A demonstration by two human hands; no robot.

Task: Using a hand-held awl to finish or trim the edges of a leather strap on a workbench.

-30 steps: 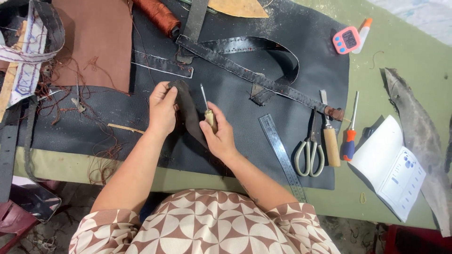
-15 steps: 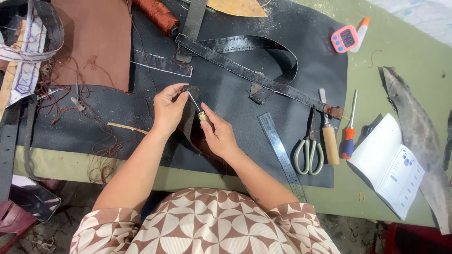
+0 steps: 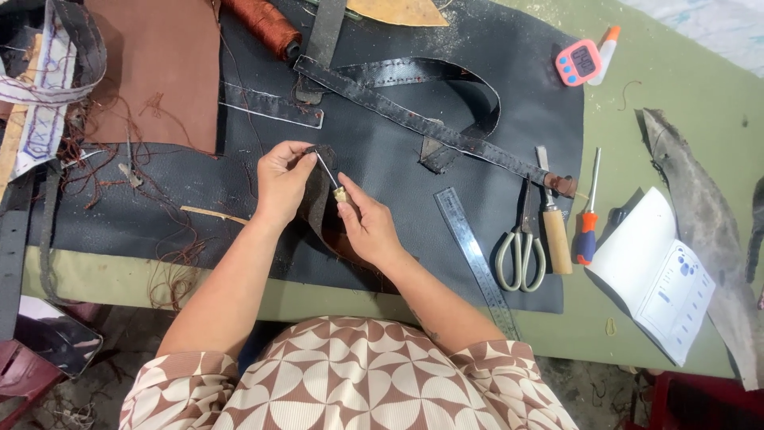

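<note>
Left hand (image 3: 282, 181) pinches dark leather piece (image 3: 318, 209), right hand (image 3: 368, 225) closed on awl (image 3: 330, 177), tip at the leather, above worktop (image 3: 668, 95).

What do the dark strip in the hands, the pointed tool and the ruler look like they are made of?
Dark strip: probably leather, matte, bending softly, brown underside. Pointed tool, held by the right hand: thin shiny metal shaft with a pale handle, material unclear. Ruler: likely steel, flat grey with a dull sheen.

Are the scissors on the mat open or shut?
Shut. The scissors lie flat on the black mat, blades together in one narrow point, loop handles side by side, between the steel ruler and a wooden-handled tool.
</note>
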